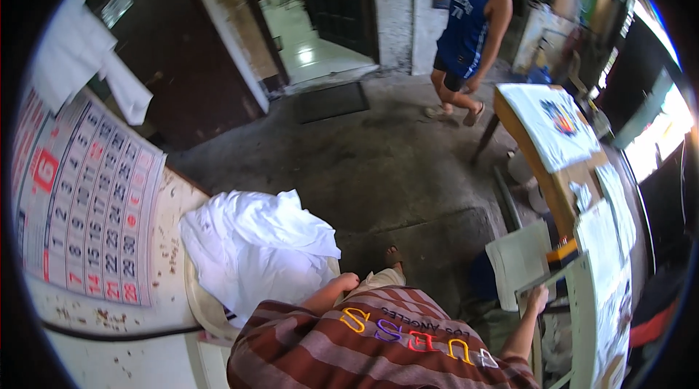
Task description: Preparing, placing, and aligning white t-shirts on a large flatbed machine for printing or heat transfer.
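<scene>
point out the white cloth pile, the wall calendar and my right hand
white cloth pile [255,251], head view, middle of the heap
wall calendar [87,200], head view, centre of the date grid
right hand [537,299], head view, back of the hand

Red-and-white wall calendar [87,207], left

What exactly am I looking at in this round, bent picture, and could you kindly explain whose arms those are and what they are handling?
This is one view from a wide fisheye camera worn on a person's head, looking down; that is why straight edges curve. There is no machine, only bare hands. The right hand reaches out to the edge of a flat frame at a long work table carrying a printed white shirt. Whether its grip is closed, I cannot tell. The left arm bends toward a pile of white cloth on a pale chair; the left hand is hidden. A wall calendar hangs at left. Another person walks beyond.
</scene>
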A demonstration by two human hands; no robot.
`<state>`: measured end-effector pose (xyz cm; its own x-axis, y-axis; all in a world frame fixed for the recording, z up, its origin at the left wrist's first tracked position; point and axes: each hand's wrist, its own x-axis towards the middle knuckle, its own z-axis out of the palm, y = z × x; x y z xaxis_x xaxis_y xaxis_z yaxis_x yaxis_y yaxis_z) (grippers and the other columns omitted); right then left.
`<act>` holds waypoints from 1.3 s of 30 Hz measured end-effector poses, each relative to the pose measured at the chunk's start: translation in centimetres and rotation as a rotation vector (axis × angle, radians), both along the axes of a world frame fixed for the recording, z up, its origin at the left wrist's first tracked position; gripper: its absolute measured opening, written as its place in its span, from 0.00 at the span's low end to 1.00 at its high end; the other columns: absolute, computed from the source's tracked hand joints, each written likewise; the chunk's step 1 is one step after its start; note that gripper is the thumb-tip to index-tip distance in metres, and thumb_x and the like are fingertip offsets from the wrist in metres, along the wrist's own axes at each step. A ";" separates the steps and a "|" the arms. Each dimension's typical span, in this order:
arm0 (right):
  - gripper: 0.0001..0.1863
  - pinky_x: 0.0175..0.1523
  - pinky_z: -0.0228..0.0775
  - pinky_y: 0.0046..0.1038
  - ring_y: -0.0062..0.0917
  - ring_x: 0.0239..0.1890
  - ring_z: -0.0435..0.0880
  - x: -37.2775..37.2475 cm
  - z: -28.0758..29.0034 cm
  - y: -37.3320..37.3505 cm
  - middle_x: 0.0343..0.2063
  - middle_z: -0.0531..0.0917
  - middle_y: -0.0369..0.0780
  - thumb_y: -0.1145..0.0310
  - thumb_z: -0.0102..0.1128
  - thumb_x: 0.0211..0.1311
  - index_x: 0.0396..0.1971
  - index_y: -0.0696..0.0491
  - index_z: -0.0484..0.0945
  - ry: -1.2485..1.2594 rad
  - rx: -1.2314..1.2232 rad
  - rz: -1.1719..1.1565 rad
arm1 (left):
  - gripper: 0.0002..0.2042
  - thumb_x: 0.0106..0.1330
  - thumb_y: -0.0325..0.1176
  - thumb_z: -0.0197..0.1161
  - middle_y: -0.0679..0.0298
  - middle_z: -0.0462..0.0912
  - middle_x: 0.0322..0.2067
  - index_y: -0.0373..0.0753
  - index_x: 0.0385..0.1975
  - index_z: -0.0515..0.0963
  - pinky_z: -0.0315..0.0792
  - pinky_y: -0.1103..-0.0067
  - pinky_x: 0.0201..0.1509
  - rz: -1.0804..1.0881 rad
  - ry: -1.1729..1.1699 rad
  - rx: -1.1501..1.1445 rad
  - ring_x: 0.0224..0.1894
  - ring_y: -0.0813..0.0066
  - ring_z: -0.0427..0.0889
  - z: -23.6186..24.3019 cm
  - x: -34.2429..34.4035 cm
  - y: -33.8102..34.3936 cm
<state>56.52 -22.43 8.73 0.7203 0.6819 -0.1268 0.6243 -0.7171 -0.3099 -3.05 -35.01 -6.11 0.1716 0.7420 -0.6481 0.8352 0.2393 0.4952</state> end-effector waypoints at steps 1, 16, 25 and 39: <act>0.20 0.38 0.67 0.43 0.46 0.37 0.75 0.5 -0.3 -0.3 0.33 0.76 0.51 0.60 0.35 0.57 0.33 0.58 0.75 -0.098 -0.038 0.149 | 0.14 0.48 0.36 0.51 0.54 0.77 0.34 0.40 0.32 0.78 0.70 0.69 0.40 0.040 -0.006 0.007 0.37 0.57 0.76 0.0 0.3 -0.1; 0.18 0.26 0.68 0.36 0.37 0.22 0.76 7.8 -5.6 -0.2 0.21 0.78 0.47 0.58 0.46 0.54 0.24 0.59 0.76 -0.404 0.115 0.680 | 0.14 0.48 0.34 0.51 0.51 0.77 0.34 0.37 0.31 0.78 0.69 0.68 0.42 0.316 -0.029 -0.206 0.39 0.57 0.76 -4.1 5.0 -3.6; 0.15 0.25 0.68 0.35 0.35 0.22 0.76 2.5 -5.6 12.1 0.21 0.78 0.45 0.60 0.48 0.52 0.23 0.58 0.76 -0.420 0.183 0.897 | 0.14 0.48 0.34 0.50 0.52 0.78 0.33 0.39 0.32 0.78 0.68 0.67 0.41 0.410 -0.040 -0.161 0.38 0.57 0.76 -5.5 5.2 -6.2; 0.10 0.34 0.68 0.37 0.40 0.34 0.76 0.2 -0.2 -1.4 0.29 0.77 0.47 0.70 0.45 0.49 0.24 0.60 0.75 -0.324 0.088 0.333 | 0.12 0.49 0.33 0.52 0.52 0.78 0.32 0.35 0.27 0.78 0.71 0.68 0.35 0.113 0.099 -0.037 0.32 0.56 0.78 -5.1 -2.2 -8.4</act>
<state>56.75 -23.87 8.58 0.4538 0.8806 0.1368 0.8903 -0.4414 -0.1116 -5.29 -43.43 -11.24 0.0219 0.7282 -0.6850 0.8462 0.3514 0.4006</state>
